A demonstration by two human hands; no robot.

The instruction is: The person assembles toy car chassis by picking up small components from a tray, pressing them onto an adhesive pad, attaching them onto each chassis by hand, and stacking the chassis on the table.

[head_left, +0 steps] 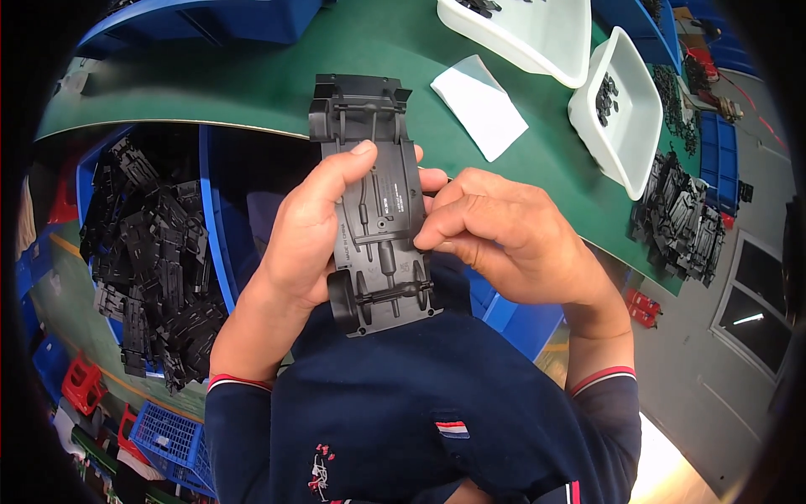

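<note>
A black plastic toy car chassis (pixel 388 202) is held up in front of my chest, its moulded underside facing me. My left hand (pixel 311 223) grips it along the left side, thumb lying over the face and fingertips showing past the right edge. At that right edge, my right hand (pixel 512 227) has thumb and index finger pinched together. Whether a small part sits in this pinch is hidden.
A blue bin (pixel 214 218) heaped with black chassis parts (pixel 151 252) stands at the left. On the green table (pixel 252 92) lie a white paper (pixel 483 105), a white tray (pixel 579 109) with small black pieces, a larger white tray (pixel 525 34) and a pile of black parts (pixel 680 223).
</note>
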